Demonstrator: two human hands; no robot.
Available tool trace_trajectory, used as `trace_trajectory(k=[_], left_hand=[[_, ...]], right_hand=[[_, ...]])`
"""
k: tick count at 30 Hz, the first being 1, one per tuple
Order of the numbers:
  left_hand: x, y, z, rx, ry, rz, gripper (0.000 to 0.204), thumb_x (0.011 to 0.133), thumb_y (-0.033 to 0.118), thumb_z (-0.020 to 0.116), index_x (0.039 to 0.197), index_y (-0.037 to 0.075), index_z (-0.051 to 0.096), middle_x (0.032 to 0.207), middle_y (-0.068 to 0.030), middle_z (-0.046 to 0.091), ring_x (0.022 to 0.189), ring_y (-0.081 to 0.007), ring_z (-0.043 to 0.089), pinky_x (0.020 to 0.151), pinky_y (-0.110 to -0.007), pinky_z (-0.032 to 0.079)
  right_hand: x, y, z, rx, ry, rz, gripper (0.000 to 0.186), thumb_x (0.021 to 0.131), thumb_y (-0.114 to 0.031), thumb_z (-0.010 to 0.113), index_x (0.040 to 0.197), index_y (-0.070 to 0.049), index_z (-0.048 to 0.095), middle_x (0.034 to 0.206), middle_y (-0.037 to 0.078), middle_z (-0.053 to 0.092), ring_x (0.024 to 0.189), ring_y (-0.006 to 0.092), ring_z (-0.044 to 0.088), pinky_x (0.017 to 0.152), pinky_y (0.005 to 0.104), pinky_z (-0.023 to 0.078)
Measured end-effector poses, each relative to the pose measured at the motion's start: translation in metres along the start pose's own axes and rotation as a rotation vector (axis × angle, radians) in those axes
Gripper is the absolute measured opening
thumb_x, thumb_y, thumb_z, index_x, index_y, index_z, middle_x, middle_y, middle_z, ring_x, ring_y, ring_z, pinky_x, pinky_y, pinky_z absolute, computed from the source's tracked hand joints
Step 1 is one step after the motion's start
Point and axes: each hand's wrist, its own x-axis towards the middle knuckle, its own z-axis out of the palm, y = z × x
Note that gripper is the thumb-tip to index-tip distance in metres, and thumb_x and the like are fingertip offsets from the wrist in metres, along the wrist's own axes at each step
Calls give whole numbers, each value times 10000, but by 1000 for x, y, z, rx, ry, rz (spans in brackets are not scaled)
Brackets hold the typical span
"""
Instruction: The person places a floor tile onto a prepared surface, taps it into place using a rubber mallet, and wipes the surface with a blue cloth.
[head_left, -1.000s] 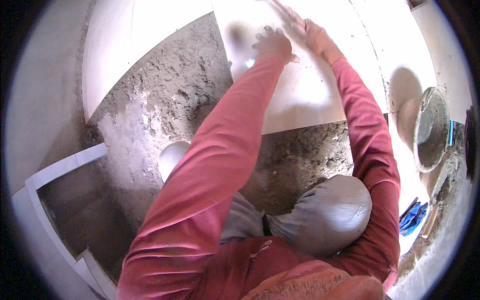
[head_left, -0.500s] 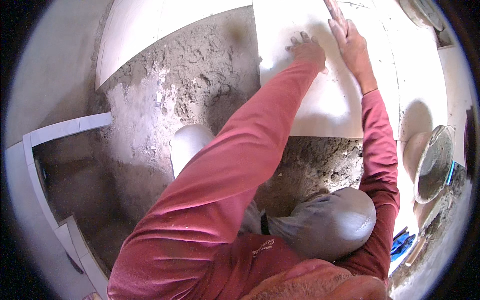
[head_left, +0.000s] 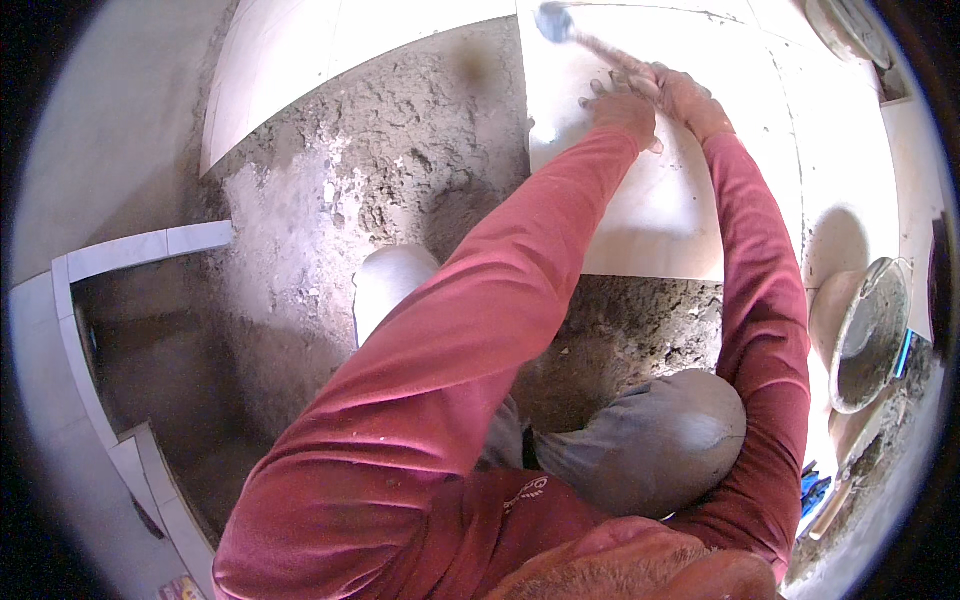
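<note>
A white floor tile (head_left: 665,230) lies beside the rough mortar bed at the upper middle. My left hand (head_left: 622,118) rests on this tile with its fingers spread. Just right of it and partly behind it, my right hand (head_left: 692,100) grips the handle of a mallet (head_left: 610,52). The mallet's blue-grey head is blurred and sits over the tile's upper left part.
Rough mortar (head_left: 400,120) lies left of the tile, around my knees (head_left: 660,440). A dark recess with tiled edging (head_left: 195,237) is at left. A mortar basin (head_left: 870,335), blue item (head_left: 812,490) and another basin (head_left: 840,25) stand at right. More white tiles (head_left: 280,45) surround these.
Since half a second ago, the mallet head has swung down into view leftward, and my right hand has moved up and left toward my left hand. My left hand stays on the tile.
</note>
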Motion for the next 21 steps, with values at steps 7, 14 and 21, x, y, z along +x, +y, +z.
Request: trace_trajectory(k=[7,14,21], left_hand=[[4,3,-1,-27,-5,-42,1248,744,581,859,1651,100,150,1714,-192,98,1524,-517,189,1161,-655,326],[-1,4,0,-36,-33,-60,1252,747,566,864,1663,139,125,1732,-142,65,1547,-487,158,1192,-648,283],[3,1,3,-33,17,22,1245,727,578,870,1629,40,201,1683,-270,143,1483,-584,231,1111,-713,361]], right_hand=[[2,-3,-16,208,288,-277,578,1026,-552,524,1323,-61,592,1157,230,696,1075,411,680,959,467,530],[0,-17,-25,-64,240,-133,529,968,-501,631,1317,-105,594,1120,224,721,1074,405,685,920,489,534],[-5,-15,-7,312,243,-83,438,1000,-447,606,1272,-103,588,1100,216,718,1051,417,681,879,506,544]])
